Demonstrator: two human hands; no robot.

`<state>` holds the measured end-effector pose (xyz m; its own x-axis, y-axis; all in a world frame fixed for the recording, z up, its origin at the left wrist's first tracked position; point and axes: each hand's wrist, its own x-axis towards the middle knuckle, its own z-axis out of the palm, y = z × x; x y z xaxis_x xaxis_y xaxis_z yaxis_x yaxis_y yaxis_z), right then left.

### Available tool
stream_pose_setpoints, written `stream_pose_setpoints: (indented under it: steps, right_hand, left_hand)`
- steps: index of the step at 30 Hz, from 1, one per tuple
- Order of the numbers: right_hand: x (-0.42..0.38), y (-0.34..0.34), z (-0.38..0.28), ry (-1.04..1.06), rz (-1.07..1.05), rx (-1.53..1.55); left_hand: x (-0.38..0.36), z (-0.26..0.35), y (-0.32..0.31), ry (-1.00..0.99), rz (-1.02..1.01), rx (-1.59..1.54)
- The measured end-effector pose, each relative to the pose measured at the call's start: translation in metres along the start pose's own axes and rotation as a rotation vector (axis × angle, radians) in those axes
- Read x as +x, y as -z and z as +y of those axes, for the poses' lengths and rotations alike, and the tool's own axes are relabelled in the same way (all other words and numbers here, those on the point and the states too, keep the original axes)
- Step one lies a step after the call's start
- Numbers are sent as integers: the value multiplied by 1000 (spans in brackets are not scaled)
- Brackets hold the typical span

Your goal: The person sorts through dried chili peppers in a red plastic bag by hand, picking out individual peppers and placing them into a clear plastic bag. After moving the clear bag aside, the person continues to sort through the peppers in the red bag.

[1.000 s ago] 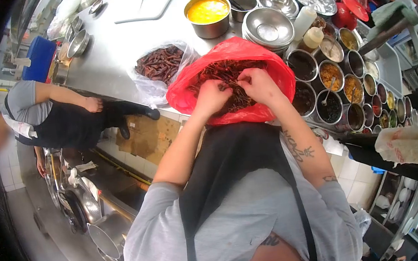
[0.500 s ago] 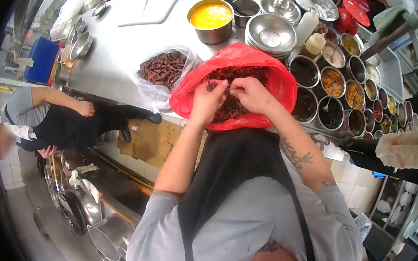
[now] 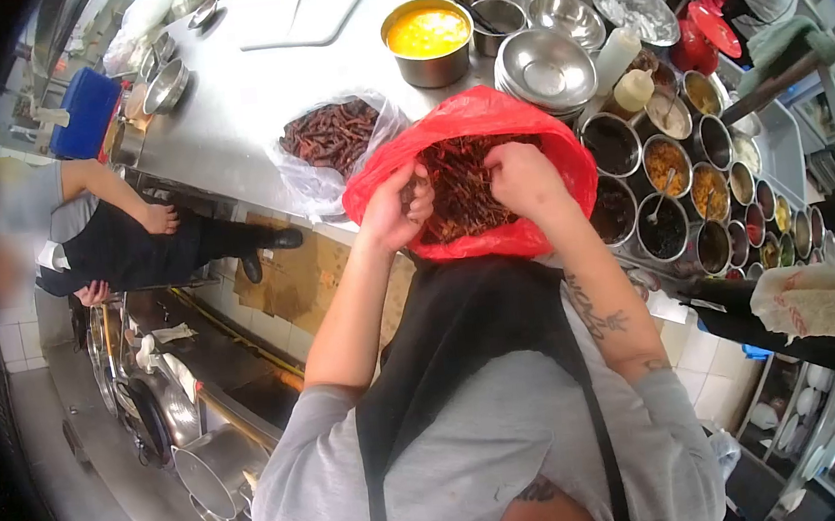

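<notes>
A red plastic bag (image 3: 483, 105) lies wide open in front of me, filled with dark red dried chillies (image 3: 466, 190). At its left side, my left hand (image 3: 398, 208) is closed, fingers curled around dark pieces that look like dried chillies. My right hand (image 3: 528, 182) is over the bag's right half, its thumb and fingertips pinched together; whatever they hold is hidden. Just left of the red bag, a clear plastic bag (image 3: 379, 123) holds larger, whole-looking dried chillies (image 3: 330, 136). Both bags rest at the near edge of the steel table (image 3: 214, 129).
Behind the bags stand a pot of yellow liquid (image 3: 431, 63) and stacked steel bowls (image 3: 548, 67). A white cutting board (image 3: 338, 7) with a knife lies farther back. Several seasoning containers (image 3: 669, 161) crowd the right. A co-worker (image 3: 98, 231) stands at the left, near the stove.
My hands have moved apart from their meeting point over the red bag, left hand leftward and right hand rightward. The co-worker at the left has shifted slightly.
</notes>
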<state>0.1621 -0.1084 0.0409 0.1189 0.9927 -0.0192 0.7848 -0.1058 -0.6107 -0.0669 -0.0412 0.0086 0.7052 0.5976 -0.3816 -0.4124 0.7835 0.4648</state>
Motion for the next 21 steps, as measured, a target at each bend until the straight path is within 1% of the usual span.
stream_pose_setpoints:
  steps: [1,3,4,7,8,12,13,15,16,19,20,21]
  right_hand:
    - [3,-7,-6,43,-21,62]
    - [7,-20,-21,28,-120,77]
    - [8,-26,-25,-10,-209,1]
    - [9,-37,-28,-17,-269,-168]
    - [9,-35,-27,-28,-306,-175]
    - [9,-22,-7,-35,-232,196]
    - [8,-20,-2,-75,-218,331]
    - [6,-11,3,-140,-206,467]
    - [6,-6,3,-116,-199,440]
    - [6,-2,3,-79,-170,392]
    - [7,-5,2,-81,-152,395]
    - [7,-7,2,-81,-132,397]
  left_hand:
    - [-2,-2,1,11,28,20]
    - [-6,-8,-2,20,56,69]
    - [-9,-10,-3,24,70,94]
    - [-14,-14,-5,13,122,82]
    - [-16,-14,-7,17,149,63]
    - [-21,-19,-9,-17,211,281]
    - [-20,-22,-11,-82,228,466]
    - [-15,-30,-21,-211,250,838]
    - [-14,-31,-33,-359,261,1080]
    - [-13,-28,-61,-481,183,1412]
    - [-8,-28,-62,-453,241,1500]
    - [-6,-27,-67,-493,254,1512]
